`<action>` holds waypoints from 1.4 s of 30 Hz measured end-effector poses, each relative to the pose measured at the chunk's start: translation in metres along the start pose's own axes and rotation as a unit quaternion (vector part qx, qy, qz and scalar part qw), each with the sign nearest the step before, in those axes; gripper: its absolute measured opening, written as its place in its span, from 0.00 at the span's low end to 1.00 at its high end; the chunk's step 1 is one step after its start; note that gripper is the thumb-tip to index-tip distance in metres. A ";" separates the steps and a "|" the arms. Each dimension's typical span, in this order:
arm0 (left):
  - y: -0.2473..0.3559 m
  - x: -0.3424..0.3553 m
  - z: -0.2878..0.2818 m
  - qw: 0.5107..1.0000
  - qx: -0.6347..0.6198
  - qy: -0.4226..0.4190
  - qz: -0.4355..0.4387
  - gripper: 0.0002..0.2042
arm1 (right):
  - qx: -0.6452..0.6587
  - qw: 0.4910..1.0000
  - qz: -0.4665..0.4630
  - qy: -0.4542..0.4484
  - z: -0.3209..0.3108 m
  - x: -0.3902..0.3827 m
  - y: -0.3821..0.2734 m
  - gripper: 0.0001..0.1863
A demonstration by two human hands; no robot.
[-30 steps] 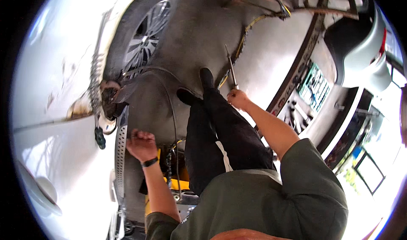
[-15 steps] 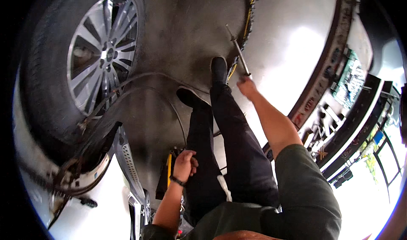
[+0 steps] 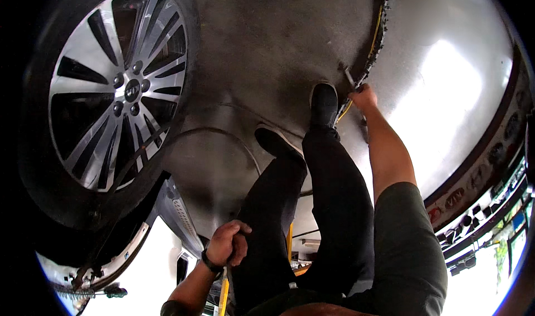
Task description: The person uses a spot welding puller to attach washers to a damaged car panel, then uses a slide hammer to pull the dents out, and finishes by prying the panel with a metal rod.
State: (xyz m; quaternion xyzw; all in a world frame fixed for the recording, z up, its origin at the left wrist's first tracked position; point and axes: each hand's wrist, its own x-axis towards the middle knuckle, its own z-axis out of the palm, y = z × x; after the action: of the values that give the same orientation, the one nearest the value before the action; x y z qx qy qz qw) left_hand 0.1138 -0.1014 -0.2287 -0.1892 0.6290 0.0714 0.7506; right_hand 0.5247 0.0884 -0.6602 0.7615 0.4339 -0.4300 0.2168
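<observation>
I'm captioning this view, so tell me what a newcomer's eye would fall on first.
Probably the big spoked wheel filling the upper left. Right of centre, the person's right grip holds a slim tool, with a yellow-and-black cable behind it. Bright glare on the floor toward the right also stands out.

Dressed in a dark green short-sleeved top (image 3: 411,227), long black trousers (image 3: 341,215), pale-edged dark shoes (image 3: 324,106) and a black left-wrist band (image 3: 210,262).
</observation>
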 end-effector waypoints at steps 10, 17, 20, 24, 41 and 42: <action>-0.062 -0.014 0.052 0.991 0.130 0.010 0.038 0.19 | 0.237 0.932 -0.120 -0.249 -0.031 -0.267 0.078 0.14; -0.123 -0.020 0.033 0.936 0.170 0.131 0.280 0.11 | 0.176 0.909 -0.374 -0.044 -0.150 -0.464 -0.103 0.16; -0.108 -0.012 0.043 0.859 0.197 0.279 0.382 0.13 | 0.228 0.850 -0.470 -0.066 -0.200 -0.520 -0.159 0.17; -0.077 -0.054 0.005 0.783 0.097 0.379 0.484 0.15 | 0.238 0.798 -0.523 -0.181 -0.247 -0.629 -0.253 0.16; -0.228 -0.090 0.242 0.885 -0.285 0.229 0.288 0.19 | 0.083 0.738 -0.129 -0.657 -0.233 -0.715 -0.381 0.23; -0.261 -0.094 0.281 0.876 -0.348 0.212 0.259 0.19 | 0.050 0.733 -0.091 -0.672 -0.230 -0.726 -0.368 0.23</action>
State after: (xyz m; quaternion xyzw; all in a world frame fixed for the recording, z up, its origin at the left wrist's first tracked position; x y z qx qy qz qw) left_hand 0.4428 -0.2236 -0.0478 -0.2789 0.7345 0.4357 0.4393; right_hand 0.1361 0.0998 0.0911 0.2410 0.2203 -0.8681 0.3738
